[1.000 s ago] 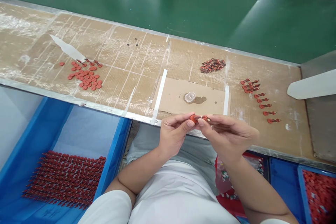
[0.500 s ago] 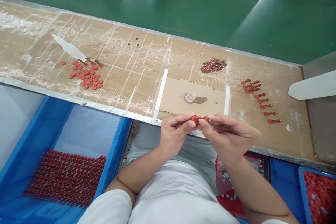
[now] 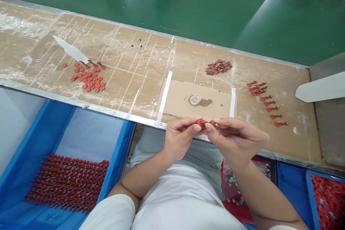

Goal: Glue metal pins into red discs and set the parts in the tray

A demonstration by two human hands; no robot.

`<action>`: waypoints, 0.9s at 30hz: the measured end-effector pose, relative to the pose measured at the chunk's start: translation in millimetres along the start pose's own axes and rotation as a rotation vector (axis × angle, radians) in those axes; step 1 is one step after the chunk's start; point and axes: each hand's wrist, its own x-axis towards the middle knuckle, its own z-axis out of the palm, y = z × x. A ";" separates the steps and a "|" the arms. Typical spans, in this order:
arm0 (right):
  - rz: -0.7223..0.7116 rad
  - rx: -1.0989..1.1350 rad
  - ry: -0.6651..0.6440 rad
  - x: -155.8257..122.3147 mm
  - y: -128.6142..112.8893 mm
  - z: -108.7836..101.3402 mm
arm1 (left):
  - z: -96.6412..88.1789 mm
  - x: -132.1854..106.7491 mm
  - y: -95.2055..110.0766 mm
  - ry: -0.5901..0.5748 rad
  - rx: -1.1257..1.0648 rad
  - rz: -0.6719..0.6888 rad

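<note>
the left hand [image 3: 179,138] and right hand [image 3: 235,142] meet in front of the body, both pinching a small red part [image 3: 204,123] between thumb and fingertips. it looks like a rubbery disc with a thin stem, light and slightly soft, best held by the disc's rim and the stem. both forearms angle inward. ahead of the hands, a clear plastic cup [image 3: 195,99] sits on a cardboard sheet [image 3: 175,97] taped to the table [image 3: 129,57]. beyond the right hand lie rows of similar red parts [image 3: 269,107]; left of the hands, a blue tray [image 3: 118,151] holds many more.
</note>
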 end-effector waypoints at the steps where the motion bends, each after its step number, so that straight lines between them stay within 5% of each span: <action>1: -0.001 0.010 -0.004 0.1 0.0 -0.1 | -0.2 0.0 -0.2 -0.004 0.001 -0.001; 27: -0.016 0.008 0.001 -1.0 2.7 1.7 | -3.4 1.1 -2.3 -0.043 0.037 0.080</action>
